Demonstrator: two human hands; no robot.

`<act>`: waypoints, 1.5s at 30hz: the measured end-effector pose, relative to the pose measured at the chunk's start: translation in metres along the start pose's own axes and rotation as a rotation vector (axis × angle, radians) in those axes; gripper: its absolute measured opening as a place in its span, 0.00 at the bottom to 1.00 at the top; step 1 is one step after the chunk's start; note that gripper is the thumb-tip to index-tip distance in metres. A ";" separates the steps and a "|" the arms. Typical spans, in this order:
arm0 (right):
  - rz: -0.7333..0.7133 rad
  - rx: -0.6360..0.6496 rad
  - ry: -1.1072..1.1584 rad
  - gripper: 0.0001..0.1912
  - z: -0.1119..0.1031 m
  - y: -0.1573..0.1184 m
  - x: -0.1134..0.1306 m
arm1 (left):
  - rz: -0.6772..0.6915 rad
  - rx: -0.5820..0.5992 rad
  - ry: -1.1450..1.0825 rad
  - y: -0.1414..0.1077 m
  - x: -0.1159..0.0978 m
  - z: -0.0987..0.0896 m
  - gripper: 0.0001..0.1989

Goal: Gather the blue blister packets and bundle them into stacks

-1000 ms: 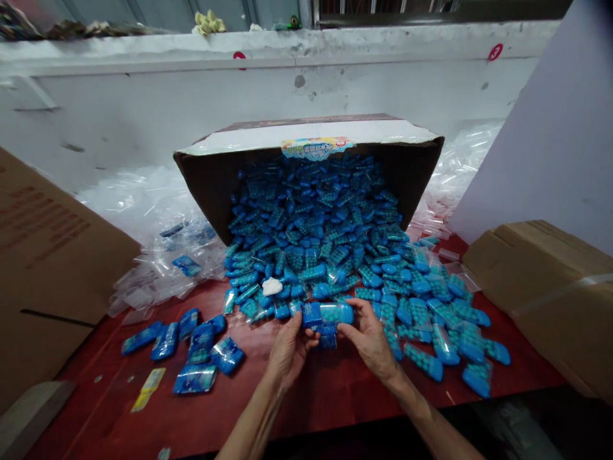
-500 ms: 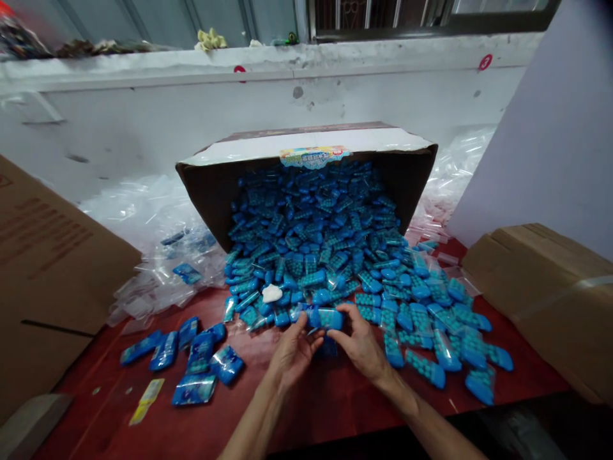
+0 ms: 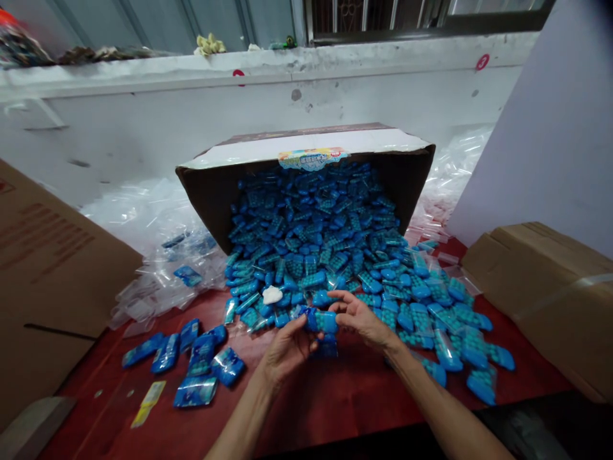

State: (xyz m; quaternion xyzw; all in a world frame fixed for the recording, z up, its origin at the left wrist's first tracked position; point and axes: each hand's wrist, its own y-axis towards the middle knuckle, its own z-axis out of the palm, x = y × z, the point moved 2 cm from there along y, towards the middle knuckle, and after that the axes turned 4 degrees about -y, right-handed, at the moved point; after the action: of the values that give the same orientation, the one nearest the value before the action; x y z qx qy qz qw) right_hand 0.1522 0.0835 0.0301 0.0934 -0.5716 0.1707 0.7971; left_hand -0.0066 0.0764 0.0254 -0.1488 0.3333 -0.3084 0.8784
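My left hand point(image 3: 291, 348) grips a small blue pack of teal beads point(image 3: 323, 321) near its left end, thumb on top. A dark blue printed wrapper point(image 3: 306, 313) shows at that end. At the pack's right end is my right hand point(image 3: 361, 322), its thumb and a finger closed on the edge, the index finger raised. Under the held pack, a blue wrapped pack point(image 3: 328, 346) lies on the red table. Just beyond my hands spreads a heap of similar blue bead packs point(image 3: 311, 262), with a white lump point(image 3: 272, 294) on it.
A cardboard box point(image 3: 191, 191) on its side spills the heap. Several wrapped packs point(image 3: 200, 354) and a yellow-white strip point(image 3: 148, 404) lie left on the red table point(image 3: 268, 425). Clear plastic sleeves point(image 3: 158, 255) pile behind them. Cartons stand left point(image 3: 57, 255) and right point(image 3: 541, 300).
The pack has shifted slightly left and down with my left hand. My right hand's fingers have moved from around its top and bottom to its right end, with the index finger lifting.
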 end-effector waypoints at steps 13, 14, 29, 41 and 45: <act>-0.021 -0.255 -0.225 0.14 0.011 -0.013 -0.006 | 0.218 -0.191 0.072 0.002 -0.002 0.000 0.10; -0.020 -0.276 -0.172 0.15 0.009 -0.013 -0.007 | 0.215 -0.193 0.058 0.002 -0.002 -0.003 0.10; -0.216 -0.484 -1.238 0.14 0.002 -0.016 -0.007 | 0.019 -0.192 -0.129 -0.005 0.018 0.009 0.12; -0.388 -0.241 -1.090 0.09 0.018 -0.020 0.013 | 0.098 -0.280 0.079 -0.006 0.032 0.008 0.10; -0.306 -0.369 -1.063 0.11 -0.010 -0.021 0.012 | 0.139 -0.337 0.083 -0.006 0.026 -0.004 0.09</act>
State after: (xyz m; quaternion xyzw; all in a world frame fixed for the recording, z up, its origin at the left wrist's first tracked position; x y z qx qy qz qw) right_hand 0.1727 0.0692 0.0396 0.1073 -0.8935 -0.1190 0.4195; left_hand 0.0032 0.0551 0.0127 -0.2574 0.4256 -0.1927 0.8459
